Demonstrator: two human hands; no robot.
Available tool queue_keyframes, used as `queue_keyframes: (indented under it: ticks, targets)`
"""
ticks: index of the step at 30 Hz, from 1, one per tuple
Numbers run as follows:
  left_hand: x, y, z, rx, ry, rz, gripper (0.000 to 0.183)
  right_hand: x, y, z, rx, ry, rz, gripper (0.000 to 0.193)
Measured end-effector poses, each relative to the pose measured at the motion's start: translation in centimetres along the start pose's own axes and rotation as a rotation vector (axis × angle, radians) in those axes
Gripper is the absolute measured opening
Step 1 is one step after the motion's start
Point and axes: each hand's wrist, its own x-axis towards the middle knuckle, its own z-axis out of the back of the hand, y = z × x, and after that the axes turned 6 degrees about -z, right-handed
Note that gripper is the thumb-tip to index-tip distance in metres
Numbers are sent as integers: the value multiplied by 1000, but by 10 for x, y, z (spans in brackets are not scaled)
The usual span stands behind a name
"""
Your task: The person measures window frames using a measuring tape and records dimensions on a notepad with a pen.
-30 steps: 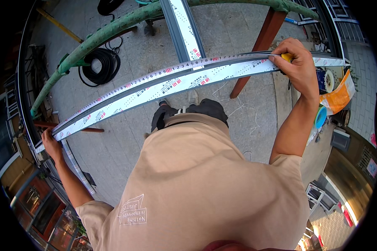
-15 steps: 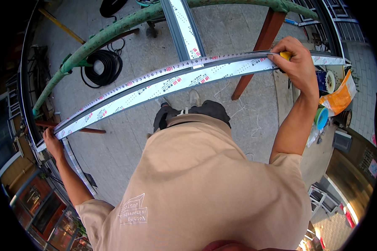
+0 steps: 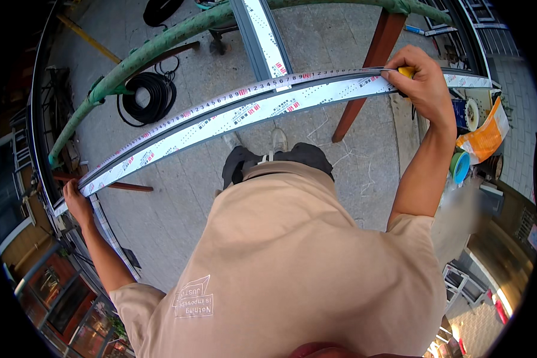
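Left hand grips the profile end; right hand closed round a mostly hidden yellow tool

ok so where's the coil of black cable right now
In the head view the coil of black cable lies on the paved floor at upper left, just under the curved green pipe and beyond the long metal profile that both hands hold.

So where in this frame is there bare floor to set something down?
Bare paving lies between the long metal profile and the person's feet, and also between the coiled black cable and the profile. It is crowded by the right hand: orange bag, blue tape roll.
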Motion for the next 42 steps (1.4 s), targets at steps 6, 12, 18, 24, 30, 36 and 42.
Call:
queue_keyframes:
  ticks: [6,12,18,24,30,36,42]
  targets:
    - [-2,10,-6,9,-1,8,21,1,0,-1,7,5,6,14]
    - [-6,9,-8,-12,-35,6,20,1,2,-2,2,-2,-3,14]
    - [-5,-1,-5,-32,-71,-14,19,1,0,-1,-27,-17,10,14]
    - [10,-32,5,-74,-128,48,18,-1,16,6,-19,-65,14,13]
    - [-24,-20,8,-21,-171,117,14,6,22,-9,32,-44,66,11]
    - [-3,-29,1,-50,-154,105,16,-7,-4,-6,43,-28,14,13]
    - [-13,-34,6,-47,-172,134,16,-3,-3,-5,5,-13,33,12]
